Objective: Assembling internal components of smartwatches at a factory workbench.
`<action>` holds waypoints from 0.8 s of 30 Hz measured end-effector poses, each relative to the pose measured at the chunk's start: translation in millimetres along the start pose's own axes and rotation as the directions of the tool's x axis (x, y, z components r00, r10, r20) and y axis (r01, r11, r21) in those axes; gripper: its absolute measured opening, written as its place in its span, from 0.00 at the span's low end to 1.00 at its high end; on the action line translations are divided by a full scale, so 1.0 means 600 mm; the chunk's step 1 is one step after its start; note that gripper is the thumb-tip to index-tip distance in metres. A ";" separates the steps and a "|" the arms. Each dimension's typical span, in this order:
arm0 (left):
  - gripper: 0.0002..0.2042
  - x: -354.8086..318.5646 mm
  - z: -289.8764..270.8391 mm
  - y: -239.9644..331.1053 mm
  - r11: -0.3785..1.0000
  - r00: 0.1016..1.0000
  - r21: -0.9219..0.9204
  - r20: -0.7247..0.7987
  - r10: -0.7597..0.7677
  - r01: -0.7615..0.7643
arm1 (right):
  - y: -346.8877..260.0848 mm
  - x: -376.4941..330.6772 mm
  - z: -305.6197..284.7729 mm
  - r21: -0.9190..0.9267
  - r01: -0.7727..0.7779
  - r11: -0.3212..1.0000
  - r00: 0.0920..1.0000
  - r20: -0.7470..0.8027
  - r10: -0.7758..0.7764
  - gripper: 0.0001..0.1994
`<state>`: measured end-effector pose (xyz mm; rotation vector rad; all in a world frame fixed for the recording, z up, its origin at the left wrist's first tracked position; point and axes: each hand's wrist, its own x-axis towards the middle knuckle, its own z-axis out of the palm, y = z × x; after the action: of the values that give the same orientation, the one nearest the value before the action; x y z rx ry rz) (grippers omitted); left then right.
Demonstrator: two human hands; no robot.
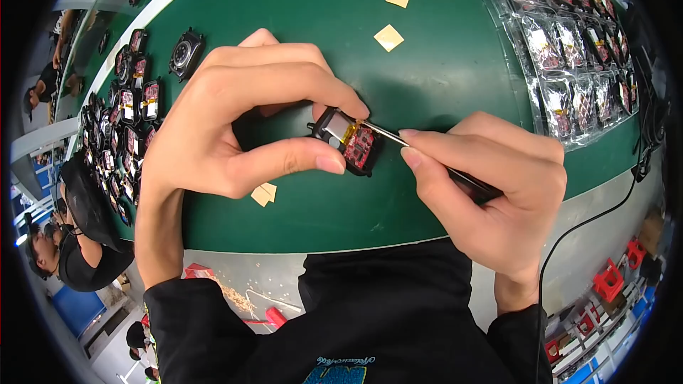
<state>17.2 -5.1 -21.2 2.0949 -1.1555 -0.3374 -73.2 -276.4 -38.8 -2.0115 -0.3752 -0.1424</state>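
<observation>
Clock centre: the open device [364, 148], which you have in front of you over the green table [441, 71]; all hours below are counted from it.
Open device: dark case, somewhat tilted, with a silver battery [334, 127] toward 10 o'clock, a red circuit board [360, 152] toward 5 o'clock, and yellow tape [350, 133] between these two.
Left hand: your left hand [206, 121] comes from 9 o'clock; its thumb and forefinger are curved like a ring and pinch the case between their tips.
Right hand: your right hand [514, 199] is between 3 and 4 o'clock, closed in a pen-like grip around the slim tool [385, 134].
Slim tool: metal shaft, dark handle; its tip is at 12 o'clock of the case, just beside your left forefinger. Whether it touches the board, I cannot tell.
Paper squares: two pale yellow squares [389, 38] lie a little past 12 o'clock; more small yellow pieces [264, 193] lie at 8 o'clock.
Device pile: many similar open devices [130, 105] are crowded at 9 o'clock; one dark case [186, 55] lies apart at 10 o'clock.
Clear trays: plastic trays [528, 75] with devices in their pockets stand at 2 o'clock.
Farther away: a co-worker [85, 263] in black is near 8 o'clock; red stools [609, 279] are at 4 o'clock.
</observation>
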 end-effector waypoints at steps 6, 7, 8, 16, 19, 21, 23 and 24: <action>0.28 -0.001 -0.001 -0.001 1.000 1.000 0.012 0.001 -0.015 0.015 | 0.006 0.002 -0.001 -0.015 0.060 0.998 0.998 -0.002 -0.061 0.09; 0.28 -0.003 0.000 -0.001 0.999 0.999 0.009 0.013 -0.039 0.039 | 0.003 0.001 -0.001 -0.016 0.045 0.999 0.999 -0.001 -0.045 0.09; 0.28 -0.003 -0.001 -0.001 0.999 0.999 0.009 0.012 -0.034 0.033 | 0.001 0.000 -0.002 -0.017 0.029 0.999 1.000 0.001 -0.029 0.10; 0.28 -0.001 -0.002 -0.001 0.999 0.998 0.011 0.023 -0.052 0.051 | 0.008 -0.003 0.007 -0.025 0.064 0.998 0.997 -0.049 -0.065 0.11; 0.28 -0.002 0.001 -0.002 1.000 1.000 0.008 -0.011 -0.022 0.022 | 0.009 -0.006 0.011 -0.065 0.121 0.991 0.992 -0.037 -0.124 0.11; 0.28 -0.004 -0.003 0.002 0.999 1.000 0.024 -0.002 -0.028 0.028 | 0.006 -0.007 0.014 -0.095 0.149 0.984 0.987 -0.039 -0.153 0.11; 0.28 -0.002 -0.003 0.002 0.999 1.000 0.042 0.006 -0.021 0.021 | 0.013 -0.013 0.018 -0.124 0.216 0.968 0.973 -0.056 -0.224 0.11; 0.28 -0.003 -0.004 0.002 0.999 0.999 0.022 0.005 -0.035 0.035 | 0.014 -0.013 0.018 -0.132 0.219 0.967 0.971 -0.063 -0.229 0.11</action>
<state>16.5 -3.4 -18.8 2.1363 -1.1308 -0.3484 -78.7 -272.0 -53.0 -2.0738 -0.5556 -0.3933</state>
